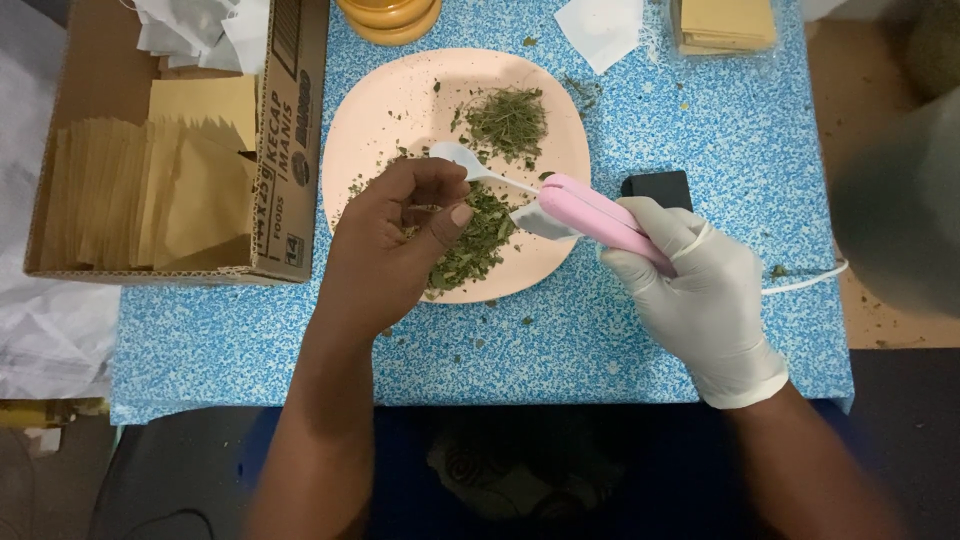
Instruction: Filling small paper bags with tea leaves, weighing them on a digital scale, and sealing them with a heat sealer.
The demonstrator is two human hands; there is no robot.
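My bare left hand (pixel 400 235) hovers over a peach plate (pixel 375 100), fingers curled around the edge of a small white sachet (pixel 535 218). Dried green herb bits (pixel 505 120) lie in two heaps on the plate, with a white plastic spoon (pixel 462 160) resting among them. My right hand (pixel 690 285), in a white glove, grips a pink handheld sealer (pixel 595 215) whose jaws are clamped on the sachet's end. A white cord (pixel 805 283) trails right from the sealer.
A cardboard box (pixel 290 130) at left holds stacked tan paper pouches (pixel 150 190). A black block (pixel 657 185) sits beside the plate. A wooden container (pixel 390 18), a white sachet (pixel 600 28) and a bag of tan pouches (pixel 725 25) line the far edge of the blue speckled tabletop (pixel 600 350).
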